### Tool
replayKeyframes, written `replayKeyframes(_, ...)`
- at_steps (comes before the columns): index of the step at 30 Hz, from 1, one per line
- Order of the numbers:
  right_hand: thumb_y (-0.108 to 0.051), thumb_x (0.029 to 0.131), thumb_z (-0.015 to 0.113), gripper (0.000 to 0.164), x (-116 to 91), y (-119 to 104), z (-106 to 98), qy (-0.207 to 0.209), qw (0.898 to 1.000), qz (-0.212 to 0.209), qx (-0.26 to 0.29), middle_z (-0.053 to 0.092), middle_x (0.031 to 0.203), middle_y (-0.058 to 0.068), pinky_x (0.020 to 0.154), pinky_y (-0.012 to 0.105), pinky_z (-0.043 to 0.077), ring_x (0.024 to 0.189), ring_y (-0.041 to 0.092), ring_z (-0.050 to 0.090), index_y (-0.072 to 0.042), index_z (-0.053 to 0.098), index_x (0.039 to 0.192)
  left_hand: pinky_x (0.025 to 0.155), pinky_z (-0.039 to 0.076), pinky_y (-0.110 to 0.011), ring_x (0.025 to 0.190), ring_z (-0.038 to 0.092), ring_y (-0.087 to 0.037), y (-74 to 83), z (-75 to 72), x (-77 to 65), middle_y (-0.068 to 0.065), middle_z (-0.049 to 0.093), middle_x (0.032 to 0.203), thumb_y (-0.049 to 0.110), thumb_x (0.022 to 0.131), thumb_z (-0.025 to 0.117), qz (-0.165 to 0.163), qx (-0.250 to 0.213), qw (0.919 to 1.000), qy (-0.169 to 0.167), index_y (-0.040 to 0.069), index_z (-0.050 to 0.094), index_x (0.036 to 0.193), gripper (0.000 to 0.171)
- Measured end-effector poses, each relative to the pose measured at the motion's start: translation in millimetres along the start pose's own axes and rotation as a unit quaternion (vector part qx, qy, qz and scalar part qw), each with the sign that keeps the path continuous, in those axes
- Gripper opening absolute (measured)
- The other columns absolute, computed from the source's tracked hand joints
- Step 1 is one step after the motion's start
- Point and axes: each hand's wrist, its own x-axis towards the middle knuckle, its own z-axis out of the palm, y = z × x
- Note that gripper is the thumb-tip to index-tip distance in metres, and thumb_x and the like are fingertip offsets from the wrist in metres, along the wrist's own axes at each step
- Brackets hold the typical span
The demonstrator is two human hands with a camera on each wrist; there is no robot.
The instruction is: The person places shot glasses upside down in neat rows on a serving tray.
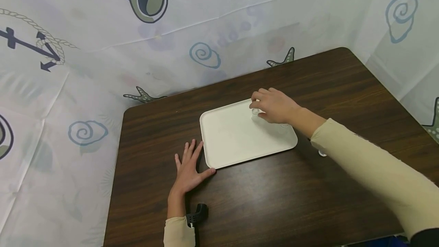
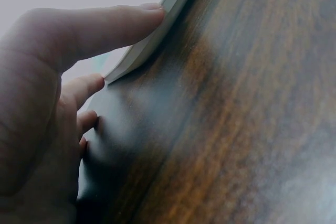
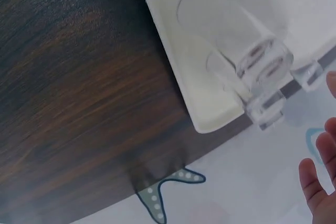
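A white tray lies on the brown table. My left hand spreads its fingers at the tray's near left corner, the thumb resting on the rim. Over the tray's far right part, my right hand pinches a small clear glass between thumb and fingers. In the right wrist view, a large clear glass and another clear glass stand with thick bases up. Fingertips of the right hand show at that view's right edge, close to the third glass.
Another clear glass is on the table right of the tray, partly hidden by the right sleeve. A black wrist mount sits at the left cuff. Behind the table hangs a patterned white cloth.
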Motion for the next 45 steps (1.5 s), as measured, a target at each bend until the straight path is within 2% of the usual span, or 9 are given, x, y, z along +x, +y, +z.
replayKeyframes(10, -0.028, 0.087, 0.076, 0.038, -24, 13, -22, 0.024, 0.996, 0.029, 0.075, 0.057, 0.121, 0.007, 0.09, 0.046, 0.047, 0.11, 0.027, 0.054, -0.013, 0.068, 0.121, 0.105, -0.006, -0.072, 0.15, 0.001, -0.033, -1.2, 0.7, 0.2, -0.01, 0.013, 0.163, 0.063, 0.079, 0.071, 0.001, -0.004, 1.0, 0.0, 0.025, 0.025, 0.158, 0.099)
replayKeyframes(18, -0.028, 0.09, 0.073, 0.034, -55, 27, -37, 0.053, 0.988, 0.073, 0.124, 0.059, 0.12, 0.004, 0.084, 0.045, 0.049, 0.104, 0.024, 0.058, -0.013, 0.069, 0.12, 0.106, -0.007, -0.071, 0.15, 0.002, -0.034, -0.7, -0.1, -0.1, -0.01, 0.013, 0.163, 0.062, 0.079, 0.071, 0.004, -0.002, 1.0, 0.003, 0.025, 0.024, 0.158, 0.099)
replayKeyframes(25, -0.019, 0.09, 0.072, 0.026, -94, 40, -44, 0.011, 0.978, 0.137, 0.154, 0.061, 0.109, -0.005, 0.073, 0.04, 0.048, 0.083, 0.015, 0.057, -0.018, 0.07, 0.116, 0.105, -0.006, -0.073, 0.149, 0.002, -0.035, -2.4, 0.2, 0.1, -0.011, 0.013, 0.163, 0.061, 0.079, 0.072, 0.006, 0.0, 1.0, 0.004, 0.024, 0.024, 0.158, 0.099)
replayKeyframes(29, -0.012, 0.088, 0.072, 0.024, -119, 46, -43, -0.023, 0.971, 0.158, 0.177, 0.064, 0.106, -0.004, 0.073, 0.039, 0.048, 0.084, 0.016, 0.059, -0.017, 0.072, 0.111, 0.105, -0.006, -0.073, 0.149, 0.003, -0.035, -2.2, -0.1, -0.2, -0.011, 0.013, 0.163, 0.062, 0.079, 0.071, 0.005, 0.0, 1.0, 0.003, 0.024, 0.025, 0.158, 0.099)
replayKeyframes(34, -0.003, 0.086, 0.072, 0.032, -151, 54, -36, -0.106, 0.952, 0.171, 0.233, 0.066, 0.113, 0.0, 0.08, 0.045, 0.052, 0.097, 0.021, 0.062, -0.016, 0.071, 0.115, 0.105, -0.006, -0.073, 0.149, 0.003, -0.036, -1.4, -1.7, -0.6, -0.011, 0.013, 0.163, 0.061, 0.079, 0.072, 0.006, 0.0, 1.0, 0.002, 0.023, 0.025, 0.158, 0.099)
replayKeyframes(38, 0.002, 0.082, 0.074, 0.04, -167, 59, -26, -0.167, 0.925, 0.171, 0.295, 0.065, 0.118, 0.002, 0.085, 0.047, 0.051, 0.102, 0.024, 0.06, -0.013, 0.069, 0.118, 0.105, -0.005, -0.073, 0.149, 0.003, -0.036, -1.8, -2.2, -0.9, -0.011, 0.014, 0.163, 0.06, 0.079, 0.073, 0.006, 0.002, 1.0, 0.005, 0.023, 0.025, 0.157, 0.099)
replayKeyframes(42, 0.004, 0.078, 0.076, 0.043, -176, 61, -17, -0.209, 0.897, 0.177, 0.346, 0.066, 0.117, 0.001, 0.086, 0.045, 0.05, 0.102, 0.023, 0.059, -0.012, 0.07, 0.118, 0.105, -0.006, -0.072, 0.149, 0.002, -0.035, -2.2, -0.7, -0.4, -0.011, 0.013, 0.163, 0.061, 0.079, 0.072, 0.008, -0.002, 1.0, 0.003, 0.024, 0.024, 0.158, 0.099)
replayKeyframes(45, 0.001, 0.076, 0.079, 0.042, -179, 60, -12, -0.223, 0.885, 0.172, 0.371, 0.066, 0.116, 0.0, 0.087, 0.044, 0.049, 0.102, 0.023, 0.059, -0.012, 0.071, 0.115, 0.105, -0.006, -0.072, 0.149, 0.002, -0.035, -3.1, 1.2, 0.0, -0.011, 0.013, 0.163, 0.06, 0.08, 0.072, 0.012, -0.004, 0.9999, 0.003, 0.024, 0.024, 0.158, 0.099)
